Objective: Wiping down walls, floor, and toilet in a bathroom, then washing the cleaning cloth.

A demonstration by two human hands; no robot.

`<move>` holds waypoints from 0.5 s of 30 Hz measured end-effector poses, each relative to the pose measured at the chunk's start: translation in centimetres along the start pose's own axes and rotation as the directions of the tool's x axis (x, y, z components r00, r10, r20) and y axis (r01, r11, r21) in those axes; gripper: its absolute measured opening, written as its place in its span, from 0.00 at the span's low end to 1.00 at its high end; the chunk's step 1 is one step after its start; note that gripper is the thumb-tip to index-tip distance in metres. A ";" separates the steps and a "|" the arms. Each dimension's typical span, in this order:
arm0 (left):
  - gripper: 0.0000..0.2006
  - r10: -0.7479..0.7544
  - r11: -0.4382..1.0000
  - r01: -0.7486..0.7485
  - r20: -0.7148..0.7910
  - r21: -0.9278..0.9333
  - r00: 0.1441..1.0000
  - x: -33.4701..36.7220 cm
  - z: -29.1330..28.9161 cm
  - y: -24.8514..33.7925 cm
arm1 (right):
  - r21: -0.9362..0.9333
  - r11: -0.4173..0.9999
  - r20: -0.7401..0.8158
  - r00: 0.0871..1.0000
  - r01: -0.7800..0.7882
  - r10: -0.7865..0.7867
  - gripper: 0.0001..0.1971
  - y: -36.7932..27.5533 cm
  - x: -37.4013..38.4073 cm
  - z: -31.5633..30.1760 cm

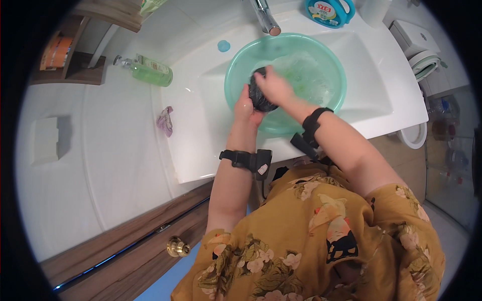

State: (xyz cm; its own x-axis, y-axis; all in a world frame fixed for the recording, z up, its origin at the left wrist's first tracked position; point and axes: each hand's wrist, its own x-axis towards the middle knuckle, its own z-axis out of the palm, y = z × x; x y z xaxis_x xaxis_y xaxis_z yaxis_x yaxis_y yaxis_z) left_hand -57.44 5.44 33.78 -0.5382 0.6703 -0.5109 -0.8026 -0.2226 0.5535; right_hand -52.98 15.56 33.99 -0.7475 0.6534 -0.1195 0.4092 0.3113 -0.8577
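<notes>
A wet, shiny black bundle (261, 93), its kind hard to make out, is held over the left part of a mint-green basin (343, 80). My left hand (246, 109) grips it from below and the near side, thumb along its edge. My right hand (274, 86) is closed over its upper right side, slightly blurred, fingers bent onto the dark surface. Foamy, greenish water (309, 80) lies in the basin below and to the right of both hands.
The basin sits in a white sink (374, 85) under a chrome faucet (266, 17). A blue detergent bottle (329, 14) stands behind. Along the left are a green soap bottle (150, 72), a blue lid-like piece (224, 46) and a purple rag (164, 121). Wooden shelves (75, 65) jut out.
</notes>
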 end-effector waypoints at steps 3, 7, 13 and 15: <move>0.20 0.055 0.974 -0.061 0.034 0.218 0.998 2.3 -1.3 -0.5 | 0.041 0.993 -0.113 0.987 -0.107 0.111 0.24 5.7 3.1 -0.1; 0.22 0.148 0.887 -0.034 -0.214 0.460 0.966 -0.4 1.8 0.2 | -0.224 0.965 -0.133 0.985 -0.137 0.109 0.24 8.2 1.7 0.5; 0.28 0.059 0.931 0.021 -0.207 0.364 0.977 0.0 -0.2 -0.3 | -0.729 0.612 0.328 0.941 0.307 -0.082 0.20 8.6 0.9 0.5; 0.28 -0.097 0.951 0.142 -0.170 0.274 0.981 1.9 -1.6 -1.4 | -0.713 0.683 0.255 0.966 0.159 0.041 0.18 8.9 1.6 0.5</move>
State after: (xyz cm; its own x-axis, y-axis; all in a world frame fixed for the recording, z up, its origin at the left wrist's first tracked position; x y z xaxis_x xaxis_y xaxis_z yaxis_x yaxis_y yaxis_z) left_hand -57.79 5.88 30.95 -0.4934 0.5583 -0.6669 -0.7695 0.0773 0.6340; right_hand -50.84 19.00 25.92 -0.8386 0.4685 -0.2781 0.5338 0.8085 -0.2476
